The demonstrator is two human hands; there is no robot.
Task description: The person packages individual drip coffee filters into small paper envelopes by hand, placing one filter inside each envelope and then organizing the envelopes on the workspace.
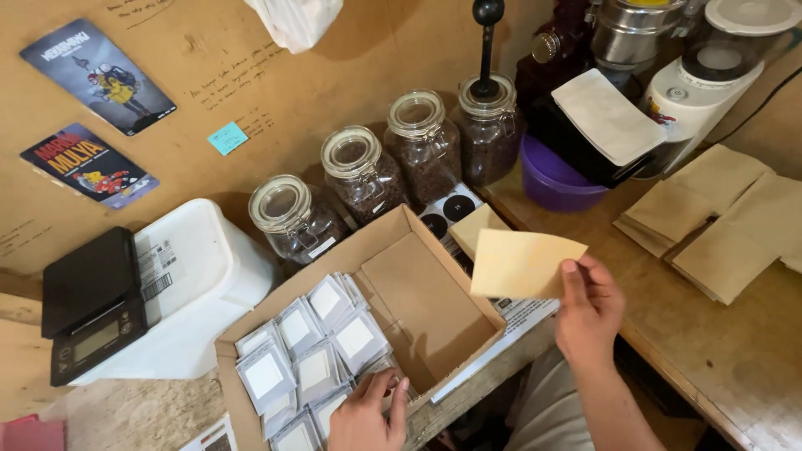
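Observation:
My right hand [590, 307] holds a flat tan paper pouch [522, 263] by its lower right corner, above the right edge of an open cardboard box [422, 292]. My left hand [368, 413] reaches into the box at its near side, fingers resting on small silver-grey sachets with white centres [313, 355] that stand in rows in the box's left half. The right half of the box shows bare cardboard.
Four glass clip-top jars of dark beans [368, 171] line the wall behind the box. A black digital scale [90, 313] sits on a white lidded tub [196, 284] at left. Tan pouches [718, 221] lie stacked at right, beside a purple bowl [555, 179] and a grinder [697, 79].

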